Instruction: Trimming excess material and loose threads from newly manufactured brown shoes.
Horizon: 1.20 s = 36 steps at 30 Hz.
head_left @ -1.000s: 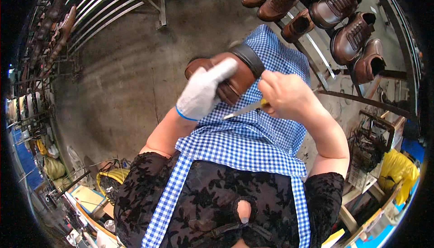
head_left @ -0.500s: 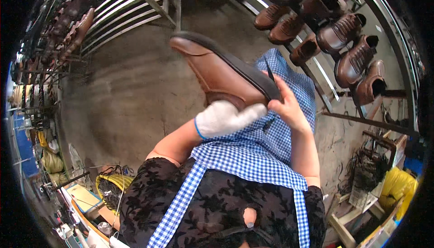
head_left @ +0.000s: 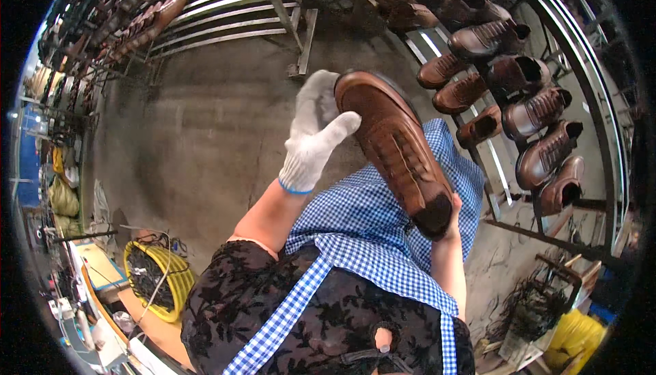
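Note:
A brown lace-up leather shoe [head_left: 391,144] is held tilted before me, its upper turned up and its toe pointing away to the left. On the toe is my left hand [head_left: 316,129], in a white knit glove with a blue cuff edge. Its thumb lies on the upper and its fingers reach round the toe's side. My bare right hand [head_left: 451,219] grips the heel end near the dark shoe opening; most of its fingers are hidden behind the shoe. Below hangs my blue-and-white checked apron [head_left: 362,204].
To the right, a metal rack [head_left: 502,170] carries several brown shoes [head_left: 536,112]. More shoes fill a rack at the far left. An empty slatted metal rack [head_left: 225,26] stands at the back. A yellow basket [head_left: 171,293] with dark contents is at lower left, and a yellow bag [head_left: 574,337] at lower right.
The shoe has turned from sole-side up to upper-side up. My left hand has shifted from the shoe opening to the toe, while my right hand stays at the heel, lower now.

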Available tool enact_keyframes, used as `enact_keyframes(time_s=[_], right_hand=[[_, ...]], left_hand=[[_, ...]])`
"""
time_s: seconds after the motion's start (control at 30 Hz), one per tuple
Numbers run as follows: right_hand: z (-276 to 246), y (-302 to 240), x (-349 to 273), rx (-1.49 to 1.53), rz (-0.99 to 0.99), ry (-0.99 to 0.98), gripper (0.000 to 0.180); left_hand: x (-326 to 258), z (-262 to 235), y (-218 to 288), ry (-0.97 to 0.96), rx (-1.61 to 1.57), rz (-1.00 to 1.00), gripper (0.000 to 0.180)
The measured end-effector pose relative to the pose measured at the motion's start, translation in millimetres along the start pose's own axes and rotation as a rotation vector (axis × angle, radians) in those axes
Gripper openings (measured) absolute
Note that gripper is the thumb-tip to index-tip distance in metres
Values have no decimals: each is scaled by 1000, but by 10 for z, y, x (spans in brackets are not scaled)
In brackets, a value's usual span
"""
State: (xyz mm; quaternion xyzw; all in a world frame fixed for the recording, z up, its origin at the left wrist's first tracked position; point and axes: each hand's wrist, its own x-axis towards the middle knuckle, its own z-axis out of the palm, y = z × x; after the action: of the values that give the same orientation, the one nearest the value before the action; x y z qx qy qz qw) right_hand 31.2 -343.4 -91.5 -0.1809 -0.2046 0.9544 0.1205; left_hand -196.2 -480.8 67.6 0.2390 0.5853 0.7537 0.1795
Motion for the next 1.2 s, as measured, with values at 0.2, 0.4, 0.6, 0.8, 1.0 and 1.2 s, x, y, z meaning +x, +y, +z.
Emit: enact_keyframes(time_s=[0.2,0.4,0.6,0.8,1.0,1.2], right_hand=[[-37,71,23,-489,-98,32,77],[-90,136,26,-79,50,-26,63],[-42,157,-18,285,244,-31,57],[15,53,-118,220,262,262,57],[144,68,-55,419,417,-124,66],[251,219,23,429,407,-144,78]], left_hand=[[-34,44,-30,-68,-145,-183,64],[-74,4,-145,-78,87,-77,88],[-77,-37,-62,-88,75,-134,88],[144,-256,-435,-49,107,-216,67],[527,-431,-961,61,-1,-463,58],[629,-514,-1052,42,-183,-544,45]])
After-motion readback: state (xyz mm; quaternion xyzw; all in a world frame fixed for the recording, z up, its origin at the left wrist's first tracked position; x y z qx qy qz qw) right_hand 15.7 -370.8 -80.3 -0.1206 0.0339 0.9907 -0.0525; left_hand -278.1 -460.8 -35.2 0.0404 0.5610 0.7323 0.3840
